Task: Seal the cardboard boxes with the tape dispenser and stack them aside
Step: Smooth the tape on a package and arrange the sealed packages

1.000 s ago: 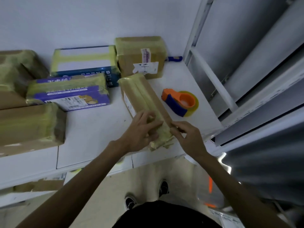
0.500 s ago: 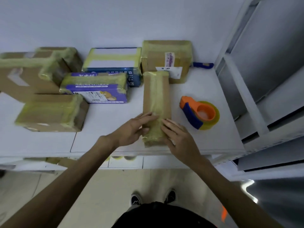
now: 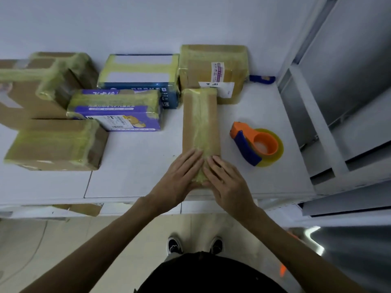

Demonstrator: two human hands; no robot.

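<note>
**Press the seam flat**

The left hand (image 3: 179, 176) and right hand (image 3: 229, 182) lie flat, fingers straight, gripping nothing, on the near end of the narrow cardboard box (image 3: 188, 123). Firm outward strokes should bond it. The tape dispenser (image 3: 256, 144) lies just beside, with sealed boxes (image 3: 213, 66) beyond.

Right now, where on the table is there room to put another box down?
The widest bare table lies between the taped brown box on the left and the long box, in front of the purple box. A smaller patch sits right of the tape dispenser. The back left is crowded with boxes.
</note>
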